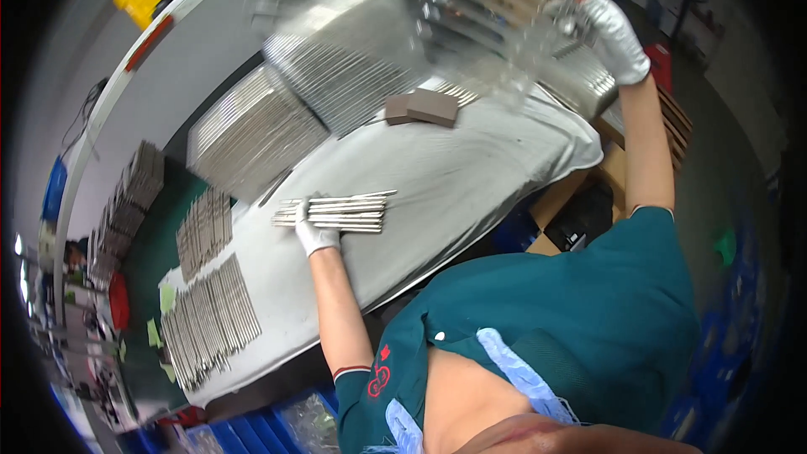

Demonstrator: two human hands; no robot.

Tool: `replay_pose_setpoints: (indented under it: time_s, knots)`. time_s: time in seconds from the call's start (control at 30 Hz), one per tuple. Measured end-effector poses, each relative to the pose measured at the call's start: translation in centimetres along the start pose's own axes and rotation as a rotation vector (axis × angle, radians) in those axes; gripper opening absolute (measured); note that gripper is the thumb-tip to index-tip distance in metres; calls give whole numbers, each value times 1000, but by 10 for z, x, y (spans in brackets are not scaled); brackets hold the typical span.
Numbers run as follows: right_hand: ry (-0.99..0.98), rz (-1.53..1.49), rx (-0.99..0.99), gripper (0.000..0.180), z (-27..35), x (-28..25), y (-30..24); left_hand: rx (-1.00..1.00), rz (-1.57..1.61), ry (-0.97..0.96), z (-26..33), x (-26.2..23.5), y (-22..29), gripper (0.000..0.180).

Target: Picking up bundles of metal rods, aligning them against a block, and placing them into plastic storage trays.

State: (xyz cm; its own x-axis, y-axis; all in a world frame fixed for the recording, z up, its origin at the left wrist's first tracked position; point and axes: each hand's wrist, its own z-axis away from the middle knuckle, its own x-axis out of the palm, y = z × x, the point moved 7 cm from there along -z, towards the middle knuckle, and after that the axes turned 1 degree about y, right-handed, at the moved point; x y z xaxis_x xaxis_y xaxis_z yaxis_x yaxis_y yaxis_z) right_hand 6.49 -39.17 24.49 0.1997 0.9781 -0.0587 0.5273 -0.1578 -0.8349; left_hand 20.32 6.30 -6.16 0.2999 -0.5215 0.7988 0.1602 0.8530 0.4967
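A bundle of thin silvery metal rods [357,212] lies on the white cloth-covered table [471,168]. My left hand [314,234], in a white glove, is closed around the rods near their left end. Raised at the upper right, my gloved right hand [601,29] grips the edge of a clear ribbed plastic tray [496,29], smeared by motion. Behind the rods stand stacks of similar clear trays [252,130], and a taller tray stack [349,67] partly overlaps the blurred plastic. Two brown blocks [433,108] rest beside them, one partly over the other.
Rows of metal rods [210,324] lie at the table's left end, with another group [204,231] behind. Further stacks [130,202] stand on the green surface at far left. A white frame bar [101,109] curves overhead. Right of the table sits an open cardboard box [559,210].
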Motion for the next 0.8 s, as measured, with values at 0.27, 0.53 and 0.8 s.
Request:
replay_pose_setpoints:
  time_s: [0.27,0.53,0.8]
  knots:
    - [-710,15,573,38,38,228,161,46,-51,-208,-27,-18,-7,24]
    - [-1100,633,-520,45,124,310,93,53,-58,-23,9,-2,-10,26]
    - [-1072,531,-469,33,85,324,63,89,-59,51,-5,-20,-9,41]
